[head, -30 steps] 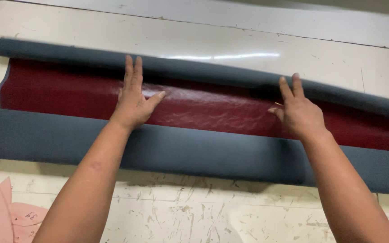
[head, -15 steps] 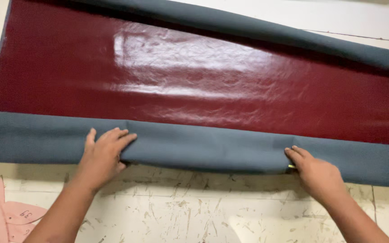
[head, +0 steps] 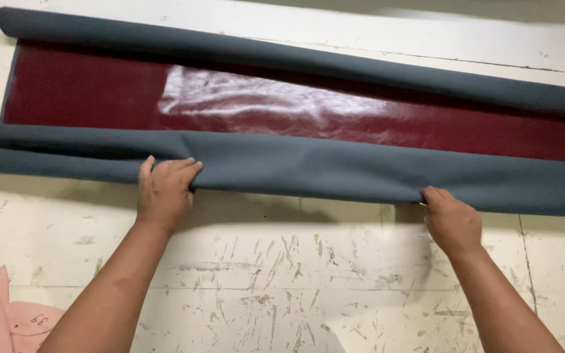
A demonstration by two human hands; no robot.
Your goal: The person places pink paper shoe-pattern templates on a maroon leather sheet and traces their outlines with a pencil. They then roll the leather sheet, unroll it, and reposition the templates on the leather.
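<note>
A long sheet of glossy dark red leather (head: 282, 111) with a grey fabric backing lies across the worn white table (head: 282, 274). Its near edge is folded and rolled over into a flat grey band (head: 335, 170); its far edge is curled into a grey roll (head: 295, 62). My left hand (head: 163, 191) grips the near grey band left of centre, fingers on top of the fold. My right hand (head: 451, 219) pinches the band's lower edge further right; its fingertips are tucked under the fabric.
A pink cut piece (head: 1, 320) lies at the bottom left corner of the table. The tabletop near me is scratched and paint-worn. A seam or board edge (head: 426, 55) runs across the table behind the far roll.
My hands came from the red surface to the near grey roll, then rolled it further onto the red leather. Less red shows now and the near band is wider.
</note>
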